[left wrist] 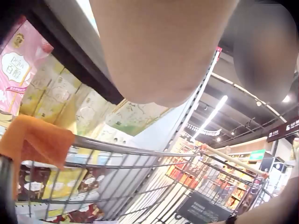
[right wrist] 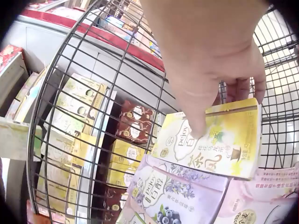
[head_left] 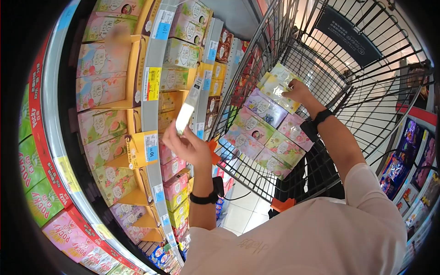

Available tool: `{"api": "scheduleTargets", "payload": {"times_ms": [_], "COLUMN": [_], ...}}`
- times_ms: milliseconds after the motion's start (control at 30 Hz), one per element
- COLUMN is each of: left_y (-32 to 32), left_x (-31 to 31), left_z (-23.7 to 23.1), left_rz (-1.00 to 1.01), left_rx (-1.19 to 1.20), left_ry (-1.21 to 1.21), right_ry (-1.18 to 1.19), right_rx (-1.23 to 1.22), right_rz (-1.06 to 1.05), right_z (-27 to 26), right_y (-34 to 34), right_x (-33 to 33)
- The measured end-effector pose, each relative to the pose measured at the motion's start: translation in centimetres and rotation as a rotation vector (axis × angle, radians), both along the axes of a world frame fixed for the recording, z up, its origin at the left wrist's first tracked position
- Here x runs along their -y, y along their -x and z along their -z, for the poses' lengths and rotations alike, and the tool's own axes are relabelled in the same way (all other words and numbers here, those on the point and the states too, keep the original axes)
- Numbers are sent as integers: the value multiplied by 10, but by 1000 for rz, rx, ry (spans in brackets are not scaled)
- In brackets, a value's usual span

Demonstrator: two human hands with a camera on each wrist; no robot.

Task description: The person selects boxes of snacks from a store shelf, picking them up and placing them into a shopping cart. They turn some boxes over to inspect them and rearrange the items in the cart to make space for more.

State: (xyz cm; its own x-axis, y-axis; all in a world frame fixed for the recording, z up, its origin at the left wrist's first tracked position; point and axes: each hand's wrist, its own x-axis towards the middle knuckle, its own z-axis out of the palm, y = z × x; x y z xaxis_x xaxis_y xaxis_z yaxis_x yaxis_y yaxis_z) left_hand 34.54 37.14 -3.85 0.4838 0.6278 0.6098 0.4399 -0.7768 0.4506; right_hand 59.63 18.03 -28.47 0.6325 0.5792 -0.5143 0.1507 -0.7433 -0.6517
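Note:
My right hand is inside the shopping cart and grips a yellow and white biscuit box. Its thumb lies on the printed front, and the other fingers go behind the top edge. Beside that box lie a purple box with blueberries and a pink box. Several pale pink and green boxes are spread nearer to me in the cart. Near the shelf, my left hand is raised and pinches the lower end of a slim pale box, seen edge-on. In the left wrist view its fingers are hidden behind the wrist.
Shelves of boxed biscuits with price tags run along the left. The cart's black wire wall stands close to them. Orange cloths hang on the cart's near rim. Another shelf with packaged snacks is at the right.

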Motion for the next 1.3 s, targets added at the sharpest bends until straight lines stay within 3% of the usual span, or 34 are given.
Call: {"api": "scheduleTargets", "payload": {"times_ms": [33,133,233,333,367,467,500,533,567,600,633,733,867,933,967,1033,1067,1133,1267,1300], "left_y": [1,-10,-34,-82,-97,-130,-137,-146,-153,-157,-159,-159,-157,-155,-153,-150,-148,-145,-147,-147], "left_x": [13,50,81,92,91,89,90,89,85,82,78,72,68,67,69,72,74,76,81,83], "left_z": [-2,-18,-16,12,31,98,116,123,130,135,145,167,184,191,195,200,203,207,201,204], "left_rz": [-6,70,227,304,368,387,373,382,279,166,167,135,103,92,85,155,152,196,218,266], "left_rx": [83,81,89,5,77,119,131,137,250,362,364,237,219,-48,-50,-271,-275,-320,-438,-476], "left_ry": [66,-140,-7,432,673,953,1102,1108,1290,1469,1480,1538,1565,1438,1442,993,998,865,891,748], "right_ry": [57,46,79,-32,-32,-453,-446,-263,-73,-179,-170,-484,-325,-287,-281,-397,-392,-346,-206,-174], "right_rx": [15,-50,-121,-74,-74,-241,-236,-549,-856,-874,-871,-1260,-1293,-1217,-1223,-1231,-1235,-1102,-837,-772], "right_rz": [-24,-30,-71,-136,-132,-194,-190,-91,17,61,67,111,202,216,216,441,444,691,678,619], "right_z": [-6,-6,-8,27,20,11,7,1,-6,-11,-12,-28,-25,-7,-2,9,16,35,85,97], "right_y": [-1,-7,-13,-13,-16,-22,-30,-39,-46,-46,-50,-65,-73,-73,-71,-69,-68,-65,-48,-44], "right_x": [0,3,3,8,10,19,22,23,24,31,37,52,51,50,52,54,54,54,52,49]}}
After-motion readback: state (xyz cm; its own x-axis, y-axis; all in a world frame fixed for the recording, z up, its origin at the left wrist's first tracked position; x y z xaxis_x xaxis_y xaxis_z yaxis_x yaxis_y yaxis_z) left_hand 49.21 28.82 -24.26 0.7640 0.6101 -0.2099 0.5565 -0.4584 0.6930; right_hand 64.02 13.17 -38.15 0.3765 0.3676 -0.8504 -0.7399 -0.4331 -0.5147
